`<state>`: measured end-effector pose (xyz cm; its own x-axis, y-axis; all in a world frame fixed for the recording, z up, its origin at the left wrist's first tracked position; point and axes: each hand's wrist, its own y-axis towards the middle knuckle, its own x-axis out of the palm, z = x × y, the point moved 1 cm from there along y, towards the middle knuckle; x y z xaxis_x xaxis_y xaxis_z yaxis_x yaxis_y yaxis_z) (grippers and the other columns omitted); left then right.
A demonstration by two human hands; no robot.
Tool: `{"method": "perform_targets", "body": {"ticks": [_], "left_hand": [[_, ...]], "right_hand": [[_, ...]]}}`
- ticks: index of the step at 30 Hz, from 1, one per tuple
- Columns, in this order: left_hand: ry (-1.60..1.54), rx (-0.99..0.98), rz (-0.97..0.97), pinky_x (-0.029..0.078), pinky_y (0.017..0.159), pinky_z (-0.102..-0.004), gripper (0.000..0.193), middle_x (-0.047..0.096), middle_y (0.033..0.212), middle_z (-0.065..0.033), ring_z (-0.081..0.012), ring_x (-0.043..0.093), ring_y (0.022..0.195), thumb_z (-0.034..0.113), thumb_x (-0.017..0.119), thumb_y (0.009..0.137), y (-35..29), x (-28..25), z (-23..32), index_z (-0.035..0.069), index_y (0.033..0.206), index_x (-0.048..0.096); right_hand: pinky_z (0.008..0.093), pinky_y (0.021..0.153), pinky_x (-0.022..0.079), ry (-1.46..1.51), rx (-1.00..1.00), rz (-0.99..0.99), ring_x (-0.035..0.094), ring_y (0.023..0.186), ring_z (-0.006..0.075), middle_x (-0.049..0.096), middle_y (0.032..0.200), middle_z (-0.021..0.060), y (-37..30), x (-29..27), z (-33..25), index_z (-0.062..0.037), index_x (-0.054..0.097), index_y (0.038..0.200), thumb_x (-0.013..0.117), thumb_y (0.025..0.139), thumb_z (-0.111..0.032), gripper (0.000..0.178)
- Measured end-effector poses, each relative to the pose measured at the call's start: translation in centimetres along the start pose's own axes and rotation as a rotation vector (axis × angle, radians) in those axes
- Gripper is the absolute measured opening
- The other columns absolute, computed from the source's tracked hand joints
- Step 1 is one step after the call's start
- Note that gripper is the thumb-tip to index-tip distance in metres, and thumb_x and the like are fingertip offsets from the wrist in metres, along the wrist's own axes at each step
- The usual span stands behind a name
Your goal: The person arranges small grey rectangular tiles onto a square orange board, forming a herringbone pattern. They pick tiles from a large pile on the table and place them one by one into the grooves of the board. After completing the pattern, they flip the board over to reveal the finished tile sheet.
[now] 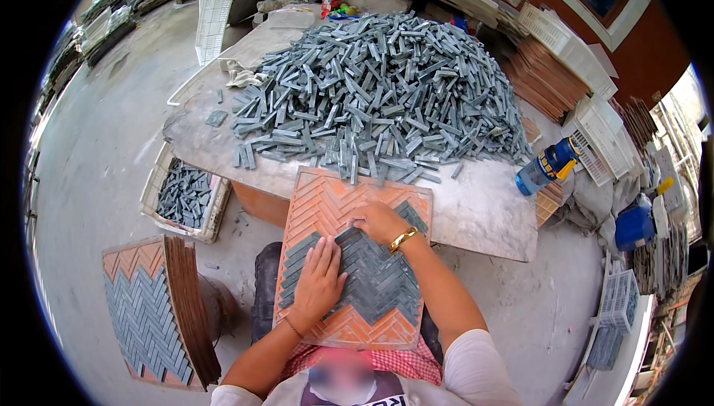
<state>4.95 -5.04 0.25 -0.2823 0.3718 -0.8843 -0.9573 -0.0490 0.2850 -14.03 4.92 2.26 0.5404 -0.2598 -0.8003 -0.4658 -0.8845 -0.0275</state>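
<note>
An orange herringbone-grooved tray (320,194) rests across my lap, its far end against the table's edge. Grey stone strips (379,276) fill much of its zigzag pattern, while orange grooves show at both ends. My left hand (318,276) lies flat over the laid strips on the left side, fingers stretched out. With fingers pinched, my right hand (378,221) holds the end of a grey stone strip (346,235) at the upper edge of the laid rows, just right of my left fingertips. A gold bangle (402,239) circles my right wrist.
A large heap of loose strips (379,86) covers the table (483,216). On its right stands a blue bottle (547,166). A white crate (152,198) of strips sits on the floor at left, near a stack of trays (141,309). White crates (595,134) stand at right.
</note>
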Motion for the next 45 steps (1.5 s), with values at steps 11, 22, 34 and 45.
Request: {"method": "perform_targets", "body": {"ticks": [11,22,34,45], "left_hand": [[-0.043,-0.101,-0.095,0.021,0.109,-0.0484,0.072,0.033,0.144,-0.0174,-0.0327,0.028,0.135,0.029,0.063,0.080,0.8,-0.2,0.6,-0.002,0.138,0.033],[0.040,-0.045,-0.116,0.019,0.109,-0.0492,0.081,0.028,0.145,-0.0207,-0.0329,0.026,0.136,0.045,0.058,0.080,0.9,0.1,0.4,-0.006,0.137,0.032],[0.020,-0.050,-0.107,0.020,0.110,-0.0475,0.079,0.030,0.146,-0.0161,-0.0284,0.026,0.136,0.045,0.060,0.080,1.7,0.2,1.0,-0.002,0.137,0.033],[-0.019,-0.070,-0.121,0.018,0.110,-0.0484,0.077,0.024,0.146,-0.0239,-0.0356,0.022,0.137,0.042,0.060,0.080,2.0,-0.1,1.3,-0.004,0.136,0.034]], "right_hand": [[0.0396,0.075,0.047,-0.234,-0.101,0.064,0.059,0.086,0.0289,0.063,0.086,0.0099,0.3,0.8,-0.8,-0.0077,0.064,0.082,0.064,0.076,-0.014,0.008],[0.0427,0.070,0.049,-0.037,0.364,0.496,0.062,0.081,0.0341,0.063,0.086,0.0160,5.9,-0.6,0.4,-0.0029,0.055,0.086,0.072,0.075,-0.022,0.028],[0.0290,0.064,0.048,0.412,0.177,0.108,0.056,0.065,0.0106,0.065,0.080,0.0051,2.4,-2.4,2.5,-0.0015,0.066,0.094,0.057,0.080,-0.006,0.017],[0.0391,0.074,0.046,-0.051,-0.090,0.086,0.059,0.082,0.0297,0.062,0.080,0.0116,1.8,-1.2,0.7,-0.0058,0.065,0.079,0.062,0.075,-0.009,0.006]]}}
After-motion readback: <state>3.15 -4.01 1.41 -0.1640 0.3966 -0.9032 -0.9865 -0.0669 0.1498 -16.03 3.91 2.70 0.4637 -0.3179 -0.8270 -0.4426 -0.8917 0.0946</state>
